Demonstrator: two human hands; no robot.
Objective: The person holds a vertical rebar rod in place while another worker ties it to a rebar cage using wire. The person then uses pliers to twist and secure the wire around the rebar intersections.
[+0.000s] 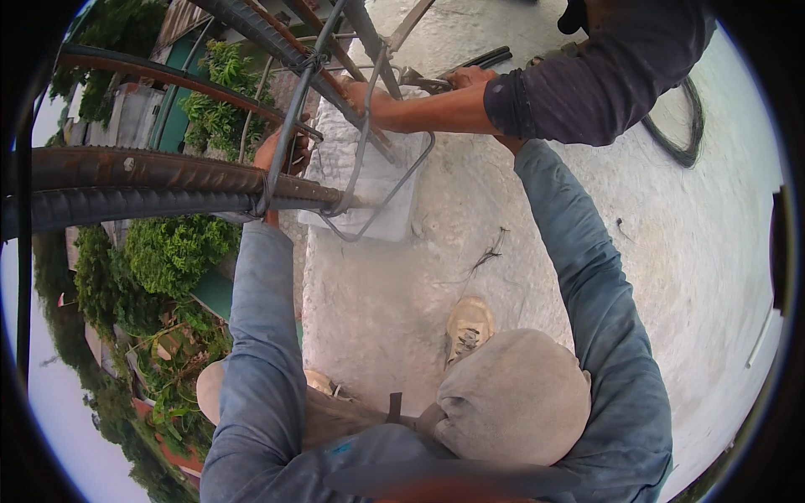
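My left hand is behind the rusty rebar, its fingers curled beside a bent steel stirrup. The bars partly cover it, so what it grips is unclear. My right forearm passes beneath a co-worker's arm. Beyond that arm my right hand is closed near a grey metal piece too small to name. The co-worker's hand touches the bars where they cross another stirrup. Below the bar ends is a pale block.
Thick bars slant across the upper left. A coil of dark wire lies at the right on the pale concrete. Loose wire scraps lie near my shoe. Past the left edge are trees and roofs far below.
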